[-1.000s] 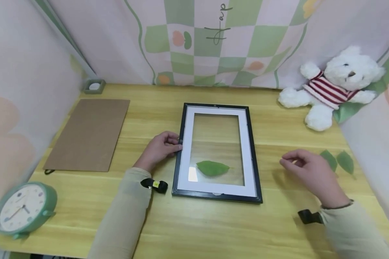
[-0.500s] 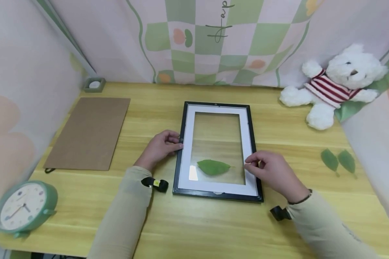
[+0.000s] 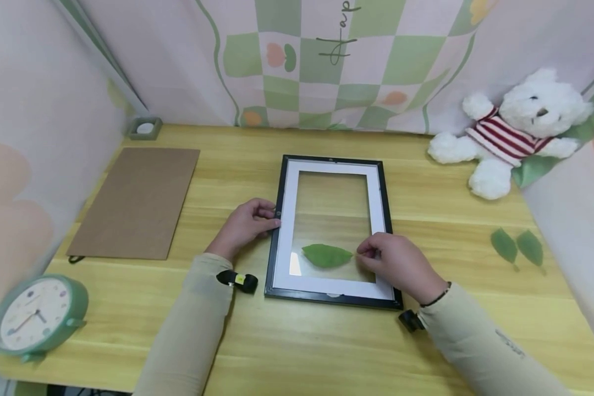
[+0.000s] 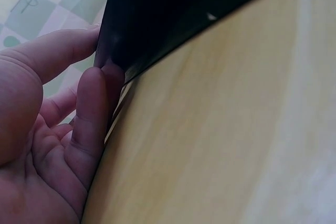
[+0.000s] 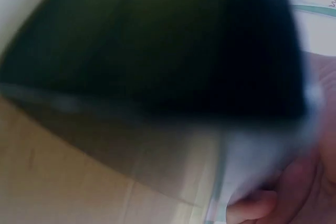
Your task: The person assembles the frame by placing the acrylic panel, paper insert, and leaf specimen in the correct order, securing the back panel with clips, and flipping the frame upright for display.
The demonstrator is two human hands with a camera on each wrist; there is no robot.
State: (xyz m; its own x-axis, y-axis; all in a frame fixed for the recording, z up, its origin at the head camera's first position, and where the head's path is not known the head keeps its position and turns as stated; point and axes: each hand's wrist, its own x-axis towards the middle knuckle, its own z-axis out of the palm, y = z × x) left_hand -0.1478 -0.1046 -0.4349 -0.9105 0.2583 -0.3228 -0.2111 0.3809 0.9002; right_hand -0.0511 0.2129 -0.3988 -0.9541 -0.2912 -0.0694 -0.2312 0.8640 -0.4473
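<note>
A black picture frame [image 3: 390, 220] with a white inner mat [image 3: 286, 236] and a clear pane lies on the wooden table. On the pane, near its lower end, rests a green leaf [image 3: 326, 256], its stem pointing right. My left hand [image 3: 245, 227] holds the frame's left edge between thumb and fingers; the left wrist view shows fingertips [image 4: 90, 93] against the dark edge. Over the frame's right side, my right hand [image 3: 398, 261] has thumb and forefinger close together at the leaf's stem. Whether they pinch it I cannot tell. Blurred dark shapes fill much of the right wrist view.
Two more leaves [image 3: 504, 246] lie at the right. A brown backing board [image 3: 136, 203] lies left, with a green alarm clock [image 3: 39, 313] nearer the front. A teddy bear [image 3: 520, 132] sits back right. A small square holder [image 3: 145, 128] stands at the back left.
My right hand has moved left from beside the two loose leaves, over the frame's right side, to the leaf's stem. My left hand stays at the frame's left edge.
</note>
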